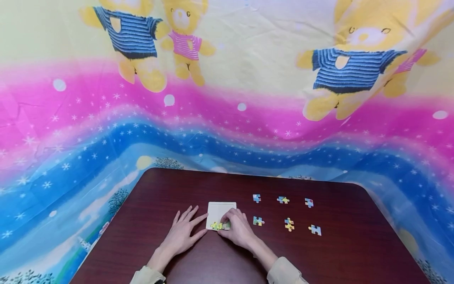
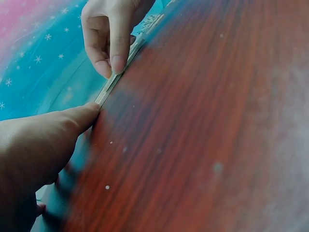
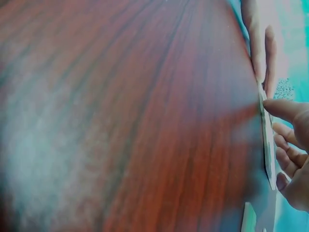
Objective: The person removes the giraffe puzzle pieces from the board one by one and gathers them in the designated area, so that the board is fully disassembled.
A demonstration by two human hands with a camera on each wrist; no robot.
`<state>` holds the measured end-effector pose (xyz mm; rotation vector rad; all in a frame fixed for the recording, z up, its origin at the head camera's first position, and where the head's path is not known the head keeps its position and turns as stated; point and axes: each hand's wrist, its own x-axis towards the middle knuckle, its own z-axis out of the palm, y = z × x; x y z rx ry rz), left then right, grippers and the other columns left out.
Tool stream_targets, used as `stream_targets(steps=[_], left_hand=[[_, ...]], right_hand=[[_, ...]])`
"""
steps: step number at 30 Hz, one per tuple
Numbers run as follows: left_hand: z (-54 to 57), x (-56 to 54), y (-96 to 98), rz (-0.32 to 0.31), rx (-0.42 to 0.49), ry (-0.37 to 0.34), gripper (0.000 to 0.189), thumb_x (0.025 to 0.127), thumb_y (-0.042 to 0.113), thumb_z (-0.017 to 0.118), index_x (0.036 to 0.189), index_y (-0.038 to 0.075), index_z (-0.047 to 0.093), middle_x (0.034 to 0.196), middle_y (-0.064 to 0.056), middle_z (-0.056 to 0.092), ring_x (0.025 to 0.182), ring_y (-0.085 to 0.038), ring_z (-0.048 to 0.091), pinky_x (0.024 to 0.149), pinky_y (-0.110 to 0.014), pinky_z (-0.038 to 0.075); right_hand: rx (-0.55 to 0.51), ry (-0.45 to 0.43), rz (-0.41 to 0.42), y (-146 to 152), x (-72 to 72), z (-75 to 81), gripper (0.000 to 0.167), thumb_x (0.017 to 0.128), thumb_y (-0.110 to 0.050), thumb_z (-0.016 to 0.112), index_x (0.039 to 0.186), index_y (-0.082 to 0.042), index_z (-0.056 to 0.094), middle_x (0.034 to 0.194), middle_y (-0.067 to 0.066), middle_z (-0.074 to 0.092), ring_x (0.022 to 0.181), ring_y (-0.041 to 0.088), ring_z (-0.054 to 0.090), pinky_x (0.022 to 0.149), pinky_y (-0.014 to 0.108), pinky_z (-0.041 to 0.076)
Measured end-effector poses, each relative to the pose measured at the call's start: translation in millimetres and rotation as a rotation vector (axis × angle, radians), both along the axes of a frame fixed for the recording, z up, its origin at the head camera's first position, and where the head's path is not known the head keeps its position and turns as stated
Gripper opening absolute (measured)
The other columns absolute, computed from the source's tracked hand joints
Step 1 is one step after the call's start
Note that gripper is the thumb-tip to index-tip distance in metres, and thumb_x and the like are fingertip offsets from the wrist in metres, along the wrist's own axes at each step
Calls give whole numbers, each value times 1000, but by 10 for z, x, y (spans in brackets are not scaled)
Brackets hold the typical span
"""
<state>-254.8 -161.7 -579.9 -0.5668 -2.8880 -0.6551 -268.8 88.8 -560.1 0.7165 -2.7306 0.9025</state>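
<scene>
A white square puzzle tray [image 1: 217, 209] lies flat on the table, with a yellow-green jigsaw piece [image 1: 216, 226] along its front edge, at the left. My left hand [image 1: 179, 235] rests with fingers spread, its index fingertip at the tray's left side and the thumb near the front corner. Over the tray's front right part, my right hand [image 1: 238, 228] bends its fingers and pinches a greenish puzzle piece [image 1: 226, 226], mostly covered by the hand. From the left wrist, the tray [image 2: 107, 91] shows edge-on, with the right thumb and fingertip down at it.
To the right of the tray, several loose puzzle pieces lie apart in two rows, among them a blue one [image 1: 257, 198] and a yellow one [image 1: 289, 224]. The dark wooden table [image 1: 354, 252] has rounded far corners. Behind it hangs a printed bear curtain [image 1: 227, 130].
</scene>
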Motion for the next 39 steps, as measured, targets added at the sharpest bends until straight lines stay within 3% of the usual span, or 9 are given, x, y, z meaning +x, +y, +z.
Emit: stream_targets(steps=[5, 12, 17, 24, 32, 39], left_hand=[[3, 3, 6, 16, -8, 2, 51, 106, 48, 69, 154, 29, 66, 171, -18, 50, 164, -45, 39, 128, -78, 25], [11, 29, 81, 70, 6, 2, 50, 106, 50, 68, 152, 29, 67, 170, -15, 51, 163, -42, 41, 129, -75, 27], [7, 37, 128, 112, -24, 14, 55, 104, 57, 68, 153, 31, 64, 171, -14, 50, 164, -40, 41, 128, -74, 28], [-19, 34, 150, 119, -41, 17, 56, 104, 58, 67, 153, 32, 63, 172, -13, 50, 164, -39, 41, 129, -73, 29], [-23, 34, 157, 108, -37, 14, 56, 104, 57, 67, 154, 30, 63, 172, -15, 50, 164, -41, 40, 128, -75, 28], [-26, 29, 158, 109, -29, 24, 56, 104, 56, 68, 153, 30, 64, 171, -15, 50, 164, -42, 41, 129, -75, 27]], right_hand=[[-23, 75, 62, 95, -19, 2, 27, 80, -22, 97, 93, -13, 76, 95, -2, 68, 93, 13, 56, 80, 37, 43], [-54, -39, 78, 384, 89, 159, 25, 83, -18, 96, 97, -15, 76, 98, -1, 70, 97, 14, 58, 89, 34, 46], [-71, -37, 84, 752, 222, 246, 25, 84, -18, 96, 97, -19, 75, 97, -7, 67, 96, 9, 55, 85, 28, 49], [-76, -85, 60, 1282, 448, 320, 25, 87, -21, 95, 99, -23, 74, 103, -11, 66, 95, 6, 57, 80, 25, 55], [-47, 70, 79, 1770, 726, 228, 33, 82, -15, 98, 99, -26, 72, 101, -15, 66, 92, 3, 57, 75, 24, 55], [-22, 45, 80, 2147, 877, 116, 35, 83, -17, 98, 101, -28, 70, 102, -15, 64, 92, 0, 57, 73, 23, 54]])
